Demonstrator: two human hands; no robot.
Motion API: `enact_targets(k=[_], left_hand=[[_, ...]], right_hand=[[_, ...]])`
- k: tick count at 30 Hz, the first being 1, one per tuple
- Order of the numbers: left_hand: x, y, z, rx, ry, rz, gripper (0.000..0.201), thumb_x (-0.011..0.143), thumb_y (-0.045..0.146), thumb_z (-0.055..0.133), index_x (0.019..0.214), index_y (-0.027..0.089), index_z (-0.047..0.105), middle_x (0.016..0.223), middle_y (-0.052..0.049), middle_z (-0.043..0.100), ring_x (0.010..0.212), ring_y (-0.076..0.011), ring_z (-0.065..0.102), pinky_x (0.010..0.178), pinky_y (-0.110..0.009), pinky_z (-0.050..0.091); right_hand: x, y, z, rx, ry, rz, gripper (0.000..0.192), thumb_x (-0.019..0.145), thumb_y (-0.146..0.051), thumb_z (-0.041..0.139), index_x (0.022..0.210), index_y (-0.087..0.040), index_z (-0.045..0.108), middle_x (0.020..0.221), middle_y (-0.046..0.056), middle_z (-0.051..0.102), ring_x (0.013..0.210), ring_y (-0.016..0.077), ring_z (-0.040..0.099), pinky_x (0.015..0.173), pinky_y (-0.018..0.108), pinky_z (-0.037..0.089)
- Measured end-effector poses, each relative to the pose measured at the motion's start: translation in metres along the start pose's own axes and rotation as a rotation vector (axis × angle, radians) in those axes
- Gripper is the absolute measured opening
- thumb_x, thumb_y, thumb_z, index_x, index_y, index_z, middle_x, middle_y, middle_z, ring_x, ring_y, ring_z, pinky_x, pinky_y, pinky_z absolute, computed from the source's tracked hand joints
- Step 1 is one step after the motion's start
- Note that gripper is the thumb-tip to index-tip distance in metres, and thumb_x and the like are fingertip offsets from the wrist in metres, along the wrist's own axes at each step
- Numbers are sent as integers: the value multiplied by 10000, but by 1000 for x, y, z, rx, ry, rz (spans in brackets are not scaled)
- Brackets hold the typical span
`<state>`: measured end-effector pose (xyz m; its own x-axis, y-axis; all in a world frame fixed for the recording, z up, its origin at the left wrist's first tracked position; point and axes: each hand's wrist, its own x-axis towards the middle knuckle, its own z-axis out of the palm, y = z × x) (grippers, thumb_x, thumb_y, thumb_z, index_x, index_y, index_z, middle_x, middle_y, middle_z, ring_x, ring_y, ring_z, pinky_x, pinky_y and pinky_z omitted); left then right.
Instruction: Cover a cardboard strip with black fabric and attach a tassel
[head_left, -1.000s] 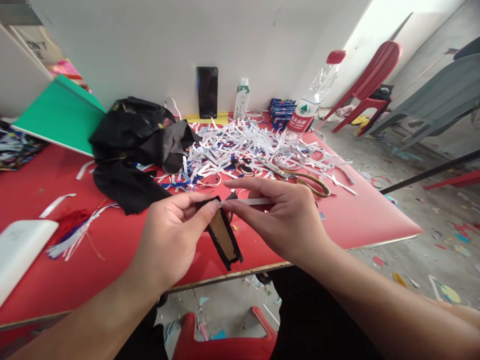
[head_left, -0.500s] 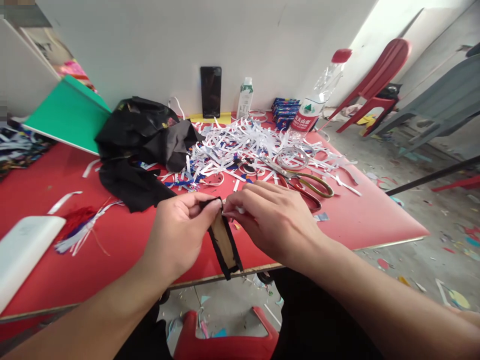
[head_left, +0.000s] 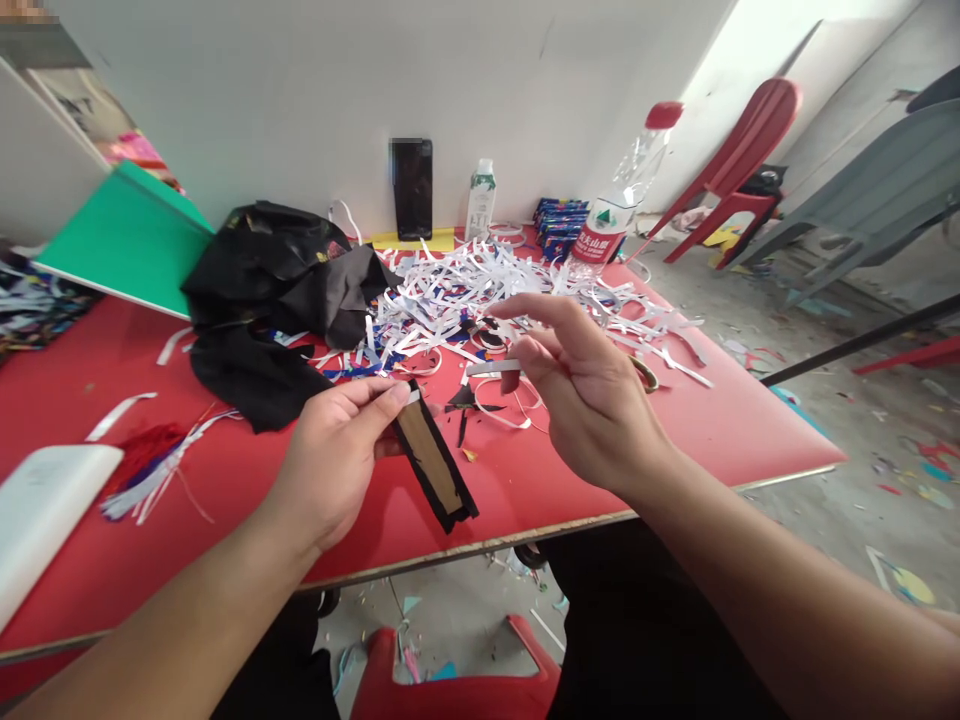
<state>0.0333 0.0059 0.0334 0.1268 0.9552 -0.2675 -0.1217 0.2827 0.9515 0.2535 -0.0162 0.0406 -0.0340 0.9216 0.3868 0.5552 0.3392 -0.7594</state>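
My left hand [head_left: 341, 450] pinches the upper end of a narrow cardboard strip [head_left: 435, 455] edged in black fabric, between thumb and fingers. A small white patch shows on the strip beside my thumb. My right hand [head_left: 592, 390] is raised over the table, apart from the cardboard. A short thin white strip [head_left: 487, 368] sticks out from its thumb, and the index finger is stretched out above. Behind that hand the scissors are mostly hidden; part of a handle [head_left: 646, 374] shows. Black scraps [head_left: 469, 398] and a curled white strip lie below it.
Shredded white strips [head_left: 480, 285] pile across the red table [head_left: 540, 475]. Black fabric [head_left: 262, 290] and a green board [head_left: 131, 235] lie left. A phone [head_left: 414, 190], a small bottle [head_left: 481, 200] and a large bottle [head_left: 622, 195] stand behind. A white device [head_left: 52, 520] sits front left.
My right hand has left the cardboard strip and moved up and right, with a thin white strip at its thumb. The cardboard has shifted slightly left in my left hand.
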Motion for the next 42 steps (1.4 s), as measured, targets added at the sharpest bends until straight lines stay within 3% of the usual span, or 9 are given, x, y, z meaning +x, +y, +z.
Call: enact_targets(k=[5,9,13,18,21,25,31,34,42], left_hand=[[-1,1,0,-8,-18,5,279,793,409,906,846,161,788,813,-66,798,708,-160,700,672,-247,583],[-2,-3,0,-23,-46,-7,262,811,407,900,873,178,791,842,-58,807,768,-169,719,724,-250,585],[-2,-9,-2,30,-44,31,244,836,415,886,895,187,823,884,-56,817,852,-177,724,815,-262,570],[-2,-9,-3,100,31,58,239,809,395,906,902,182,852,773,-24,769,626,-108,623,573,-216,494],[-1,-8,1,34,29,36,245,789,366,925,898,170,826,754,-24,767,626,-129,701,599,-227,577],[-2,-8,4,-13,22,15,249,796,332,930,907,169,778,795,-26,795,689,-184,799,733,-293,684],[-12,-6,5,-39,-123,69,189,872,334,878,923,187,771,877,-37,829,757,-214,831,793,-322,712],[-15,-3,3,-6,-158,100,221,918,399,831,887,187,777,848,-47,820,757,-236,831,765,-343,719],[-16,-2,3,140,-43,163,272,939,449,796,863,189,821,816,-45,826,718,-216,812,698,-313,716]], right_hand=[[2,3,-1,-22,-27,-5,642,1120,-314,437,1736,-367,261,1337,68,749,779,198,682,847,399,605],[6,15,0,-101,-110,-25,594,1110,-294,441,1702,-307,385,1064,49,794,852,237,707,875,425,593],[11,27,9,-183,-115,-25,609,1031,-277,623,1630,-300,513,833,15,764,863,251,694,859,419,556],[17,42,23,-429,-54,-106,225,952,-303,789,1169,-275,840,887,69,816,1066,325,693,1062,558,413],[18,40,24,-527,51,-163,135,982,-353,769,1051,-279,858,1122,98,830,1257,387,634,1110,605,340],[14,20,22,-375,154,-227,183,1050,-324,670,1017,-279,844,1136,73,829,1086,300,699,1005,503,451],[2,-4,31,134,-72,-96,80,966,-229,765,1003,-234,835,942,29,837,850,202,770,802,339,578],[-1,-5,36,267,-105,-65,91,961,-166,766,968,-221,837,879,2,826,768,158,759,704,278,569],[-4,-1,40,-28,127,-428,84,949,-133,799,911,-208,799,965,42,846,892,227,763,840,412,541]])
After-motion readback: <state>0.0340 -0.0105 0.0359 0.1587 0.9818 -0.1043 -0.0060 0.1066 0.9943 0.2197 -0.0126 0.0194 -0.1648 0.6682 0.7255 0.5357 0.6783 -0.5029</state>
